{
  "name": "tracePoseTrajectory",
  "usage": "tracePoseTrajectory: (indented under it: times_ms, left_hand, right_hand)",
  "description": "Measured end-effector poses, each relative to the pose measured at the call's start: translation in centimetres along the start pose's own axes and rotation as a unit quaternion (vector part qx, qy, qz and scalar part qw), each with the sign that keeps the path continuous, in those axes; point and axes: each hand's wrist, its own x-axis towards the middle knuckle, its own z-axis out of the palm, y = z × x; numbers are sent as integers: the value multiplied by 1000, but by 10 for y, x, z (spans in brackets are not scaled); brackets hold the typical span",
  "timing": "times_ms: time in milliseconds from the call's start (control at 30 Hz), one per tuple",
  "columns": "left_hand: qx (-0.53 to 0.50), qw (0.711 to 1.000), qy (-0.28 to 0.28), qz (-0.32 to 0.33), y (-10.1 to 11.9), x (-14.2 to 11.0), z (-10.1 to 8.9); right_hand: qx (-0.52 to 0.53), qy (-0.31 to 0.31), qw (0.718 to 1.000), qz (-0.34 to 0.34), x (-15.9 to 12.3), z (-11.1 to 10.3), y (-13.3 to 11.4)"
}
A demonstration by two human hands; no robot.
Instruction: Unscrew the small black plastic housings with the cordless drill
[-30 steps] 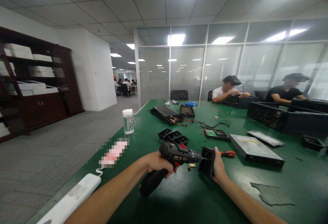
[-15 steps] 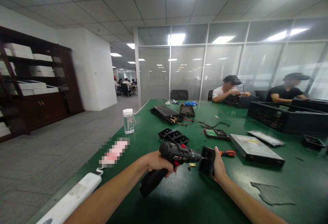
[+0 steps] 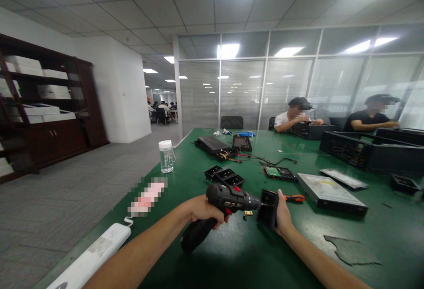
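Note:
My left hand (image 3: 206,209) is wrapped round the grip of a black cordless drill (image 3: 232,197) with red accents. Its bit points right, into the open face of a small black plastic housing (image 3: 267,209). That housing stands tilted on its side in my right hand (image 3: 282,215), which grips it from the right. Whether the bit touches a screw inside is too small to tell. Below the drill's chuck lies a small brass-coloured piece (image 3: 248,213). Similar black housings (image 3: 225,175) sit in a row just beyond the drill. An orange-handled screwdriver (image 3: 294,198) lies behind my right hand.
A flat metal drive (image 3: 331,192), a circuit-board part (image 3: 280,173) and a dark box with cables (image 3: 215,145) lie on the green table. A clear bottle (image 3: 166,156) and white power strip (image 3: 92,253) line the left edge. Two people work beside black computer cases (image 3: 371,150).
My hands, the drill and the housing hold the same position. At the far right, a co-worker's hand has lifted slightly.

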Motion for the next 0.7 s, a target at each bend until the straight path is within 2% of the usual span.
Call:
tracePoseTrajectory:
  times_ms: [500,700]
  left_hand:
    - [0,1000,7,10,-5,1,-1]
    - [-5,1000,-12,15,-4,1,-2]
  right_hand:
    - [6,-7,1000,6,0,-1,1]
    - [-3,-10,1000,1,3,-3,3]
